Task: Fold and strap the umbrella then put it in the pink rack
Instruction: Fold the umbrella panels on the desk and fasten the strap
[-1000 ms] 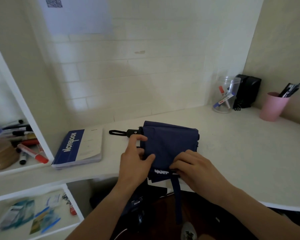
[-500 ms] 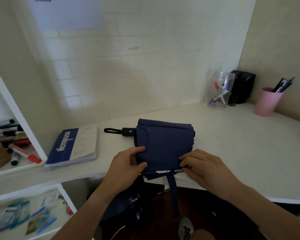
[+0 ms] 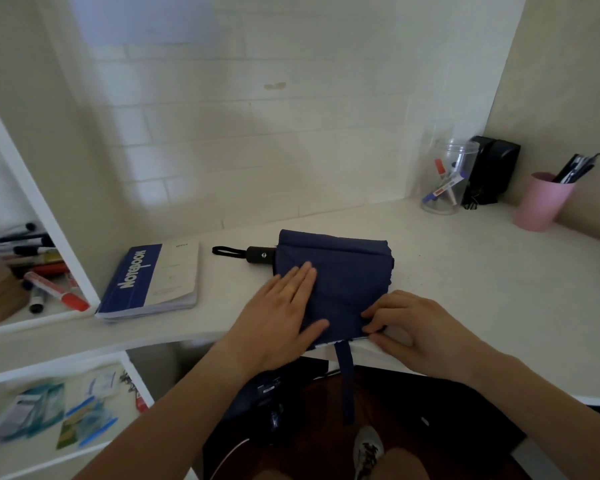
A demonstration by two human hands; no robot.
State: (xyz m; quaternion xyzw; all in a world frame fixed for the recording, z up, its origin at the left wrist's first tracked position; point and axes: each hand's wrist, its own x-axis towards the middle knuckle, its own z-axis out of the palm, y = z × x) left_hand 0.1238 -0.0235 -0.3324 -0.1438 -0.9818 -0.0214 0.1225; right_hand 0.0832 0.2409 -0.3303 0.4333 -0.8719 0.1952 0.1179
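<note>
A navy folding umbrella lies flat on the white desk, its black handle and wrist loop pointing left. Its strap hangs down over the desk's front edge. My left hand lies flat, fingers spread, on the left part of the canopy, pressing it down. My right hand pinches the canopy's near right edge at the desk's rim. A pink cup with dark pens in it stands at the far right by the wall.
A blue and white notebook lies left of the umbrella. A clear jar with markers and a black box stand at the back right. White shelves on the left hold markers and packets. Dark items lie under the desk.
My left hand has opened from gripping the canopy's left edge and now lies flat on top of it. My right hand stays pinching the near edge. The camera has tilted slightly.
</note>
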